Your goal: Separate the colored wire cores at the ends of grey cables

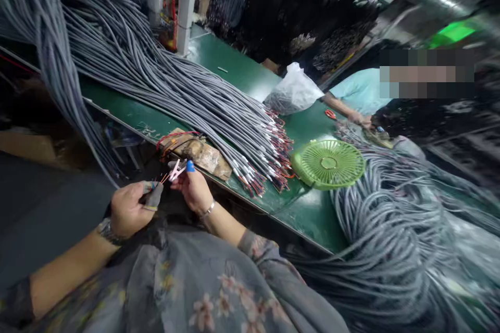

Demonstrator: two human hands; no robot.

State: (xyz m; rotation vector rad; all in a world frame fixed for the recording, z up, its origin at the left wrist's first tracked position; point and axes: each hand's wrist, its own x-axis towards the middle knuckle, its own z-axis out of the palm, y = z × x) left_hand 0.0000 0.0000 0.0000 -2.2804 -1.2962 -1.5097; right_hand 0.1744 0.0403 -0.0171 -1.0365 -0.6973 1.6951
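My left hand (130,208), with coverings on its fingertips, is closed on a grey cable (105,169). Thin orange wires (164,179) stick out from its fingertips towards my right hand. My right hand (196,191) wears a blue cover on one fingertip and pinches a small pale pink, clip-like tool (177,170), whose exact kind I cannot make out. The tool's tip is close to the wires; whether they touch is unclear. Just beyond both hands, a tape-wrapped block (207,155) rests at the table's edge.
A thick bundle of grey cables (187,83) with stripped ends lies across the green table (242,75). A green fan (328,163), a plastic bag (295,91) and coiled cables (390,218) are to the right. Across the table, a co-worker's hand (360,118) is near red-handled scissors (330,114).
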